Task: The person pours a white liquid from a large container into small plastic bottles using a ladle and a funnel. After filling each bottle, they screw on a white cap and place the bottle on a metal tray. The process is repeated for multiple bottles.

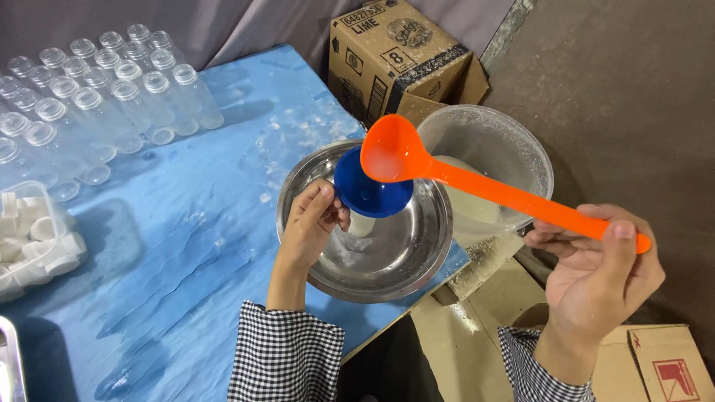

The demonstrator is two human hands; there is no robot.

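Two hands were busy at the right edge of the blue table [186, 246]. The left hand [309, 227] reached into a steel bowl [395, 260] that overhung that edge, its fingers curled together around a small bottle [363, 223] under a blue funnel [370, 186]; the bottle was mostly hidden, so I could not tell how firm the hold was. The right hand [599, 272] was off the table, thumb and fingers pinched on the far end of an orange ladle [477, 182], whose cup hung over the funnel with a trace of white in it.

The ladle looked like light, stiff plastic, probably slick where wet; held so near its tip it would wobble, and a hold nearer the middle of the handle seemed steadier. The bottle seemed light and easy to tip, best taken round its body just under the funnel.

A clear tub [514, 149] with white liquid stood just beyond the bowl, past the table's edge. Empty bottles [97, 97] crowded the far left corner, a tub of white caps [33, 238] sat at the left edge, and a carton [395, 59] stood beyond the far edge.
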